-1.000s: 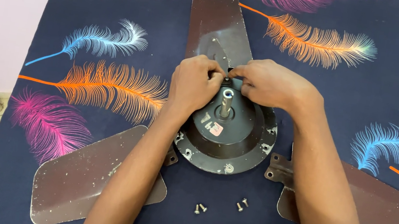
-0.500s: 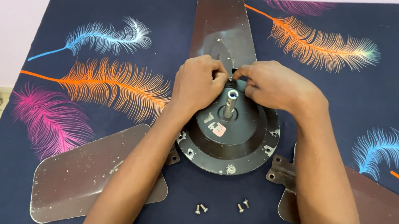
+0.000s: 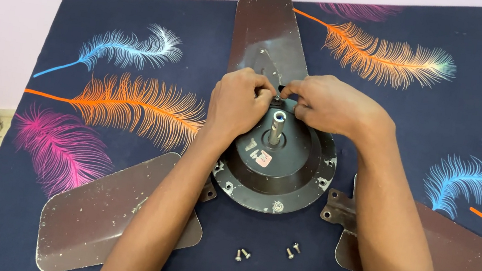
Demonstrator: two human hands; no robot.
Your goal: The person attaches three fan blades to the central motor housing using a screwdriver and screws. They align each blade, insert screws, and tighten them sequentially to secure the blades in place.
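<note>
Just one head cam here, looking steeply down from close over the fan motor on the bed.

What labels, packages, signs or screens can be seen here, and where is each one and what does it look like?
Sticker label: on the dark round fan motor housing, just in front of the upright metal shaft; small, roughly rectangular, pale with a red or pink patch, partly worn.
No packages, signs or screens are in view.
</note>
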